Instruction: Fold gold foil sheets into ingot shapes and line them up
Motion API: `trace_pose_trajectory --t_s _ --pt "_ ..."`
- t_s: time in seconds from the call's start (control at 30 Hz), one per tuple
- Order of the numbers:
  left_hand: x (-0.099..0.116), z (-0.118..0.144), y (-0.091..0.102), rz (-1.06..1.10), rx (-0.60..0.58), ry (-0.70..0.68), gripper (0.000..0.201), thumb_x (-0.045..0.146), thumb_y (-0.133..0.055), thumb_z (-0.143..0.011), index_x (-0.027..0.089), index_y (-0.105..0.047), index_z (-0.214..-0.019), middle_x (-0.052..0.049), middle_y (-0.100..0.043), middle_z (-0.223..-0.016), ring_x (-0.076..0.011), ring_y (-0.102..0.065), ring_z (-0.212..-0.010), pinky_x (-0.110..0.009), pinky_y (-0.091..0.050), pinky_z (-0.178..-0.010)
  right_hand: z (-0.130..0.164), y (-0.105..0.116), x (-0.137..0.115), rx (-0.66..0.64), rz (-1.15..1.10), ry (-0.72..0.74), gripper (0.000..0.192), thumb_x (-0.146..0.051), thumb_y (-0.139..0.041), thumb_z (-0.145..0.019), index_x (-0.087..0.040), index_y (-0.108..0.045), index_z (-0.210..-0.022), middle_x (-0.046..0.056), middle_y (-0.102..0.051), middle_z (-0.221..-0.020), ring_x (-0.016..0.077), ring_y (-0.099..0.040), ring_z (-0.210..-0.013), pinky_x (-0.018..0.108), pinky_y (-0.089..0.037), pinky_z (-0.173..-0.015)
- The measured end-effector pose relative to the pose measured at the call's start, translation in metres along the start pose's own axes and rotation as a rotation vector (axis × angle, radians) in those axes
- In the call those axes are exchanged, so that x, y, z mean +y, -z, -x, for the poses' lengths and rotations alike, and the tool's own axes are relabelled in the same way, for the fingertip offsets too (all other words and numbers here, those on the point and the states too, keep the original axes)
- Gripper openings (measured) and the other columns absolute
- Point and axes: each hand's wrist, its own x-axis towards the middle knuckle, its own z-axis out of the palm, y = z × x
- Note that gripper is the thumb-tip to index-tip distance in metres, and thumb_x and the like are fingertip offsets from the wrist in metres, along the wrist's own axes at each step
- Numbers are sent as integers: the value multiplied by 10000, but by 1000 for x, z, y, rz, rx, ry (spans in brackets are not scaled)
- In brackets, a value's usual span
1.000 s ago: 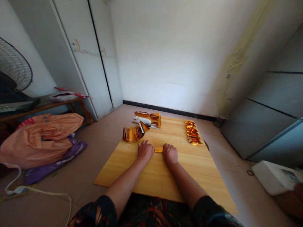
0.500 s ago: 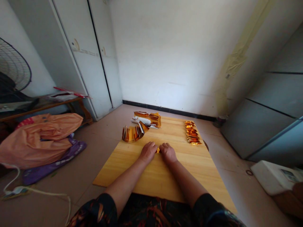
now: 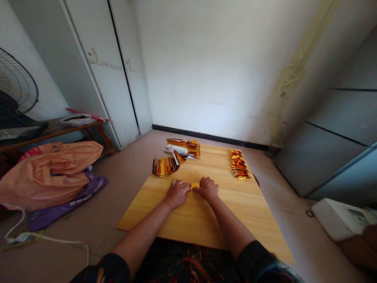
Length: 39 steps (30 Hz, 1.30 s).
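Pressing down on a little gold slip [image 3: 194,185] is what you've got going on, both hands close together near the middle of the board [image 3: 250,212]. Your left hand [image 3: 176,192] sits palm down with the fingers curled over the slip's left end, and your right hand [image 3: 208,188] does the same on the right end, fingers bent and knuckles up. Only a small bit of gold shows in the gap between your fingertips, so I can't tell how the slip is folded or whether you're pinching it or just pinning it flat to the wood.

Up past your left hand there's a fanned bunch of gold sheets [image 3: 165,165] standing on edge in a curve, near the board's left edge. Just behind that, at the far edge, sits a stack [image 3: 184,148] of gold paper with some white in it. Over on the far right side of the board you've got a row of folded gold pieces [image 3: 239,164] laid out in a line running away from you, well apart from your hands.

Off the board, an orange bag [image 3: 53,169] lies on the floor to the left with something purple under it, a fan [image 3: 14,90] stands behind that, and a white box [image 3: 338,218] sits on the floor to the right.
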Motion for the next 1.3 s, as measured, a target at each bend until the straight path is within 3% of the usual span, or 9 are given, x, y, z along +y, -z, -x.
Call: trace_pose_trajectory --t_s 0.23,0.47,0.63,0.8,1.1,1.3 --pt "3 -1 2 27 2 25 263 68 -476 -772 249 -633 -880 -5 -670 -1105 -178 -547 -1028 -374 -295 -927 -2 3 -9 -37 -2 -71 391 -481 -674 -668 -205 -609 -937 111 -604 -1059 264 -551 -1012 406 -415 -799" --pt "4 0 3 30 17 44 211 134 -496 -800 252 -650 -883 -15 -676 -1093 -185 -543 -1010 -381 -293 -916 -10 8 4 -135 -83 -119 229 -276 -668 -667 -227 -640 -889 78 -651 -1045 232 -602 -965 348 -444 -755" --pt "9 -8 1 52 49 134 126 275 -543 -822 243 -665 -825 -9 -693 -987 -187 -546 -968 -359 -320 -878 -14 12 24 -148 -151 -137 151 -198 -626 -683 -231 -669 -823 58 -700 -955 209 -641 -891 271 -450 -678" --pt "16 -23 -4 53 79 299 165 323 -612 -786 206 -634 -672 -13 -662 -882 -179 -539 -930 -325 -342 -810 -18 10 40 -127 -180 -101 146 -158 -596 -692 -215 -700 -778 64 -718 -875 195 -655 -829 233 -443 -627" --pt "15 -32 -7 88 17 420 127 349 -662 -724 227 -630 -723 9 -589 -1091 -202 -469 -1074 -374 -306 -922 -25 6 46 -146 -180 -102 148 -139 -608 -688 -204 -722 -759 51 -723 -825 171 -655 -812 196 -419 -634" --pt "3 -27 -5 128 -30 374 141 285 -593 -765 304 -643 -896 38 -554 -1221 -210 -436 -1174 -396 -270 -999 -27 3 53 -154 -189 -58 152 -116 -617 -683 -213 -710 -753 25 -722 -842 150 -649 -820 185 -408 -646"
